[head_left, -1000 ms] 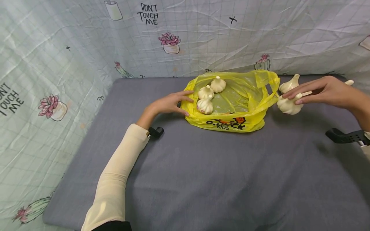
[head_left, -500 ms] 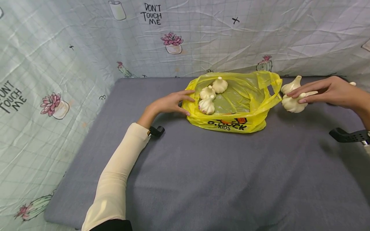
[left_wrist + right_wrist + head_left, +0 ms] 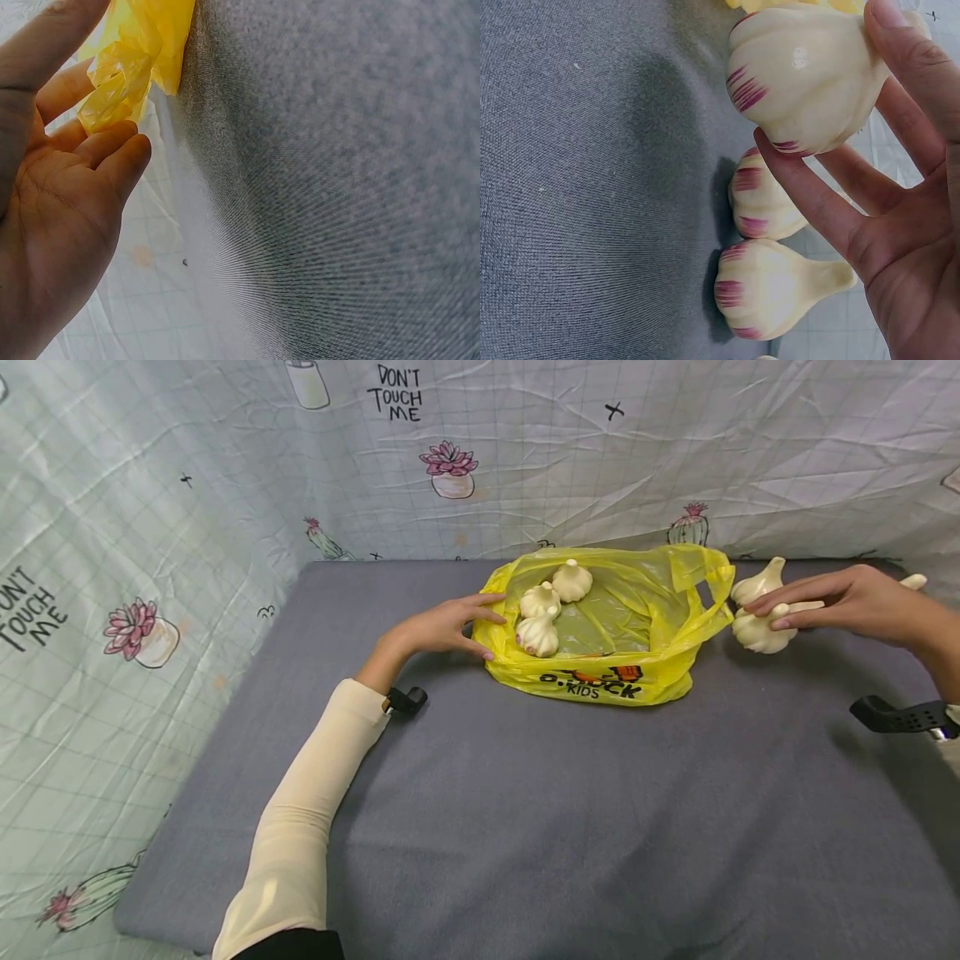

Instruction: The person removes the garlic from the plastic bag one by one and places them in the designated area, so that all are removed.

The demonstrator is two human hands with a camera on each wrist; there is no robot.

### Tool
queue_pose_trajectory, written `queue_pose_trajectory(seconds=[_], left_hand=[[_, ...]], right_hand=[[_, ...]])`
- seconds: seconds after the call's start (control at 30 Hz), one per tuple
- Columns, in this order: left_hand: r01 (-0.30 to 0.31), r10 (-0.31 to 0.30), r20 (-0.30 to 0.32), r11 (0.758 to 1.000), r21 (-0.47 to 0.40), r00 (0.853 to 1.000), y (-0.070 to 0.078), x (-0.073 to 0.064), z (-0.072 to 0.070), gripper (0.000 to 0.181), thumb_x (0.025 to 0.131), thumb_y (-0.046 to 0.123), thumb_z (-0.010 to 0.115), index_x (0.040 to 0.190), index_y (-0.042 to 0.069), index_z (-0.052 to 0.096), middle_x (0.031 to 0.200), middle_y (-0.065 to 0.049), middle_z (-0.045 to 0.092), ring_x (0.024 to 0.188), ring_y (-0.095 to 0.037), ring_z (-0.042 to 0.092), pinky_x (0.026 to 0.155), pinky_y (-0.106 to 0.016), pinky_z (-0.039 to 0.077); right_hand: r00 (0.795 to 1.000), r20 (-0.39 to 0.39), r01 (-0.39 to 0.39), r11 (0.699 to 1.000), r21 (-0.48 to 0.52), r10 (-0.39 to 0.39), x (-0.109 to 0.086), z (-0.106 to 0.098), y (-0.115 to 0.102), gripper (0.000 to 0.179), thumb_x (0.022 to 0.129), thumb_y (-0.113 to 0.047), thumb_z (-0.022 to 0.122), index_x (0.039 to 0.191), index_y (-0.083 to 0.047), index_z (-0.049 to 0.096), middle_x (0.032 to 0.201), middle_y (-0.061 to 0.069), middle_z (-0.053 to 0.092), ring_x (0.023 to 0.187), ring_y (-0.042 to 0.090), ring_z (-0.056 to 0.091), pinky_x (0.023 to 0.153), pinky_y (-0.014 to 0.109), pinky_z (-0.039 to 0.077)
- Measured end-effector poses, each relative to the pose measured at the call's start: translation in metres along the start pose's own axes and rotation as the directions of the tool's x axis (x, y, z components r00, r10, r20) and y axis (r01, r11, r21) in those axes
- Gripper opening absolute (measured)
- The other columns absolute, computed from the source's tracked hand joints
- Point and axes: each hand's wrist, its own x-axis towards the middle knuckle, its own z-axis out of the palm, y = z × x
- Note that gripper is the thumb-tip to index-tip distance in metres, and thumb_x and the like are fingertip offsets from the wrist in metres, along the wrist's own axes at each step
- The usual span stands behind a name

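A yellow plastic bag (image 3: 600, 681) lies with its mouth spread on the grey cloth, and several garlic bulbs (image 3: 572, 582) rest inside at its left end. My left hand (image 3: 441, 627) grips the bag's left rim between thumb and fingers; in the left wrist view the crumpled plastic (image 3: 120, 82) sits among the fingers. To the right of the bag, my right hand (image 3: 855, 602) pinches a garlic bulb (image 3: 810, 75) above the cloth. Behind it stands another bulb (image 3: 757, 583). In the right wrist view, two purple-streaked bulbs (image 3: 761, 289) rest side by side below the held one.
A grey cloth (image 3: 562, 827) covers the table. A patterned curtain (image 3: 555, 460) hangs along the back and left edges. A bulb's pale stem (image 3: 913, 582) shows beyond the right wrist. One bag handle (image 3: 712, 589) stands up on the right.
The view has shifted slightly. My right hand still holds the garlic bulb, and my left hand stays on the bag's rim, with little movement of either.
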Motion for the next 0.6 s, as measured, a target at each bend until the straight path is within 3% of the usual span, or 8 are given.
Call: queue_pose_trajectory(seconds=[0.3, 0.6], left_hand=[[-0.004, 0.004, -0.012, 1.0, 0.014, 1.0, 0.0, 0.0, 0.002, 0.066, 0.09, 0.032, 0.08, 0.146, 0.007, 0.056, 0.169, -0.01, 0.021, 0.156, -0.028, 0.015, 0.124, -0.045, 0.018], [-0.005, 0.005, -0.023, 1.0, 0.008, 1.0, -0.001, 0.0, 0.005, 0.065, 0.091, 0.031, 0.079, 0.146, 0.008, 0.056, 0.168, -0.01, 0.022, 0.156, -0.028, 0.016, 0.124, -0.046, 0.019]], right_hand=[[0.997, 0.006, -0.07, 0.996, -0.048, 0.071, 0.0, 0.006, 0.007, 0.028, 0.097, -0.005, 0.069, 0.125, -0.002, 0.073, 0.116, -0.016, 0.073, 0.104, -0.008, 0.063, 0.075, 0.012, 0.05], [1.0, -0.004, 0.008, 0.999, -0.04, -0.009, -0.003, 0.011, 0.016, 0.03, 0.096, 0.002, 0.066, 0.126, 0.001, 0.071, 0.121, -0.017, 0.071, 0.11, -0.012, 0.059, 0.076, 0.009, 0.048]])
